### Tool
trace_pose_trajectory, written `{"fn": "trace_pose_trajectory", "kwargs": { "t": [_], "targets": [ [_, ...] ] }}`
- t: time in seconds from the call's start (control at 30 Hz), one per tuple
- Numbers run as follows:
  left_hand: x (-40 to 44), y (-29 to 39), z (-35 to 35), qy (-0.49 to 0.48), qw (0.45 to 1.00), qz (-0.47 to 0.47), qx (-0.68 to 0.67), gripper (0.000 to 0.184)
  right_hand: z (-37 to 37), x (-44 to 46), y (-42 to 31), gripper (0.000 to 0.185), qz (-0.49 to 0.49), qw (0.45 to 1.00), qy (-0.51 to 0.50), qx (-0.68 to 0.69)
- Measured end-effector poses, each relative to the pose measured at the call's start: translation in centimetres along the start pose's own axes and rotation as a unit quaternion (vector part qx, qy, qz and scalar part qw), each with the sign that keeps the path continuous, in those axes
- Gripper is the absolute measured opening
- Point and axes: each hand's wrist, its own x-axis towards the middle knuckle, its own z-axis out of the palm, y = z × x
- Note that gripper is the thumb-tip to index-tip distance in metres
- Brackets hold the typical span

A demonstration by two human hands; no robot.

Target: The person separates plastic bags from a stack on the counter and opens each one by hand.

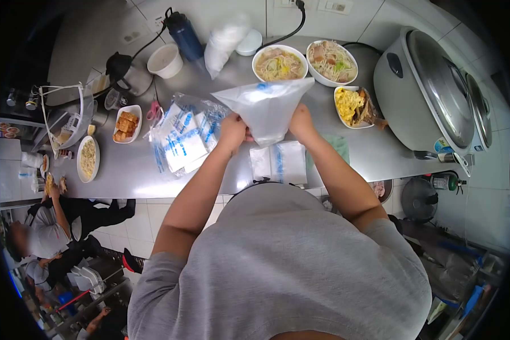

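Note:
A clear plastic bag (264, 110) spreads wide at its top in front of me, above the steel counter. With curled fingers, my left hand (232, 134) grips its lower left side. My right hand (302, 122) is closed at the bag's right edge, its fingertips hidden by the plastic. Below the bag lies a stack of flat folded bags (279, 163), with a pale green sheet (335, 149) beside it. To the left of my left hand sit more flat white bags with blue print (181, 141) inside a clear wrapper.
Two bowls of noodle soup (279, 63) (332, 62) stand behind the bag, and a dish of egg and fish (354, 106) is to the right. A large rice cooker (416, 93) fills the right end. Leftward are scissors (154, 111), a tofu dish (127, 124) and a kettle (129, 73). Other people are at far left.

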Motion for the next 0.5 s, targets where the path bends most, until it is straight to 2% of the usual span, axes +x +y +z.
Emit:
{"fn": "trace_pose_trajectory", "kwargs": {
  "t": [0.03,0.07,0.17,0.23,0.3,0.33,0.4,0.5],
  "targets": [
    [0.4,0.5,0.3,0.007,1.0,0.013,0.023,0.02,0.4,1.0,1.3,0.023,-0.086,0.996,0.023,-0.029],
    [0.9,0.5,0.5,-0.004,0.999,-0.021,0.029,0.017,0.8,1.6,2.3,0.024,-0.086,0.995,0.029,-0.033],
    [2.3,-1.2,0.8,0.032,0.997,0.066,-0.017,0.016,0.8,1.3,4.2,0.024,-0.075,0.994,0.042,-0.069],
    [2.9,-3.6,-0.3,0.072,0.98,0.18,0.04,0.015,-0.4,-0.1,4.1,0.024,-0.052,0.991,0.04,-0.12],
    [2.9,-6.7,-2.2,0.107,0.939,0.301,0.129,0.015,-2.6,-2.8,4.8,0.021,-0.169,0.951,-0.017,-0.26],
    [1.7,-6.8,-2.3,0.089,0.943,0.282,0.154,0.015,-3.6,-3.8,5.2,0.02,-0.223,0.917,-0.049,-0.328],
    [-2.0,-6.6,-2.6,0.044,0.949,0.23,0.209,0.015,-4.4,-5.4,5.6,0.015,-0.19,0.903,-0.11,-0.369],
    [-3.2,-6.7,-2.6,-0.022,0.899,0.326,0.29,0.016,-4.7,-5.5,5.9,0.008,-0.187,0.898,-0.149,-0.369]
  ]
}}
